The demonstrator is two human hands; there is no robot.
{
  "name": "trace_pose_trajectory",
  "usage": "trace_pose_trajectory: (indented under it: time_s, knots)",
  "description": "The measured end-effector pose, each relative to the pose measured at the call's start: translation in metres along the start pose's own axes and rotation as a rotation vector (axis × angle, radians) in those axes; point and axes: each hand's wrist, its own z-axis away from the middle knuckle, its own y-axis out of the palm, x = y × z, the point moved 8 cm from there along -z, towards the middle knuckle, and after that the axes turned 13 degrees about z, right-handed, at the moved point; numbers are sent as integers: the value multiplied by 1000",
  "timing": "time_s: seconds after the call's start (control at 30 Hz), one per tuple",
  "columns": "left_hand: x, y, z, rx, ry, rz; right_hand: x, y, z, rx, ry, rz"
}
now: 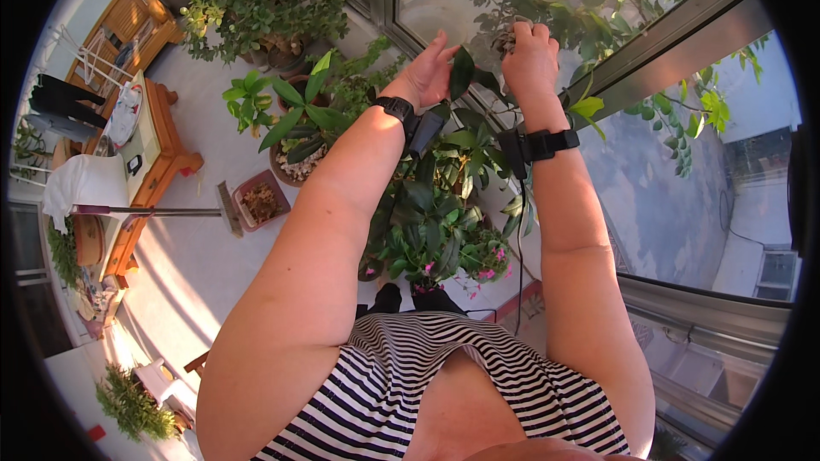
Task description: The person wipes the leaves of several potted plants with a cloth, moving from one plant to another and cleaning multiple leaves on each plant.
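My right hand (530, 64) is raised against the window pane, its fingers closed on a crumpled grey-brown cloth (504, 40). At its left, my left hand (430, 73) is held with the fingers spread beside a large dark green leaf (461, 73); the leaf hides some fingertips, and I cannot tell whether they touch it. Both wrists wear black straps with small devices, and a black cable hangs from the right one. Below the hands stand leafy potted plants (426, 205), some with pink flowers (487, 273).
Metal window frames (666, 45) run along the right. More potted plants (262, 0) stand ahead and left. A broom (227, 208) lies across by a pink square pot (261, 198) of dry matter. A wooden table (168, 147) and bench (131, 9) are at far left.
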Motion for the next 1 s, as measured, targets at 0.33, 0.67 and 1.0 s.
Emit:
trace_pose_trajectory:
  time_s: [0.33, 0.67, 1.0]
  knots:
    - [7, 12, 5, -14, 30, 121, -3, 84, 20, 512, -19, -11]
    - [-1, 20, 17, -99, 43, 130, 23, 55, 27, 321, -14, -186]
    - [-2, 26, 22, -75, 67, 200, 41, 40, 33, 400, 174, -930]
